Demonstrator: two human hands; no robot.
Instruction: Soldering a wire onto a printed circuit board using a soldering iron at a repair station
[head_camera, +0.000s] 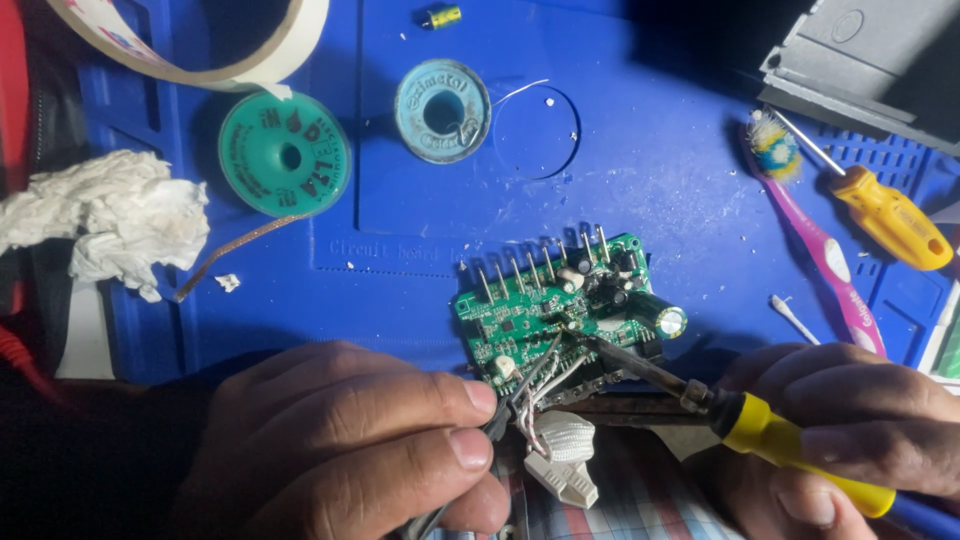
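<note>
In the head view, a green circuit board is seen lying on a blue work mat near its lower edge, with a row of metal pins along its upper side and a dark cylindrical capacitor at its right end. The left hand is closed around thin dark tweezers, whose tips are set among the white wires at the board's lower edge; a white connector hangs just below. A yellow-handled soldering iron is gripped by the right hand, its dark tip laid on the board's middle. Further up the mat, a round green spool with a printed label and a smaller pale blue spool are found side by side. A pink toothbrush and a yellow screwdriver lie at the right, and crumpled white tissue at the left.
</note>
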